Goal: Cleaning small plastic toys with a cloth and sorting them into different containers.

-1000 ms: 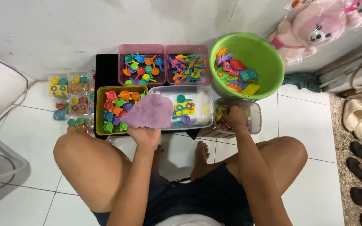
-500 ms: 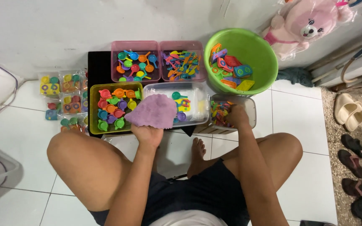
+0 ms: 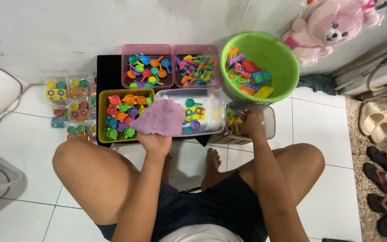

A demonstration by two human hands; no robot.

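Two bare hands worked over a cluster of toy bins on a white tiled floor. The left hand (image 3: pixel 156 144) was closed around the lower edge of a purple cloth (image 3: pixel 161 118), which spread flat above the seam between a yellow bin (image 3: pixel 102 117) of small cups and a clear tray (image 3: pixel 216 117) holding a few coloured pieces. The right hand (image 3: pixel 250 123) reached down into a small clear box (image 3: pixel 270 122) of mixed pieces; its fingers were buried among them, so their grip could not be told. Behind stood two pink bins (image 3: pixel 171 49) of pans and utensils, and a green bucket (image 3: pixel 269 49) of larger toys. Sealed packets (image 3: pixel 70 105) lay left of the yellow bin. A pink plush bear (image 3: pixel 332 27) leaned on the wall, and sandals (image 3: pixel 375 123) sat at right.
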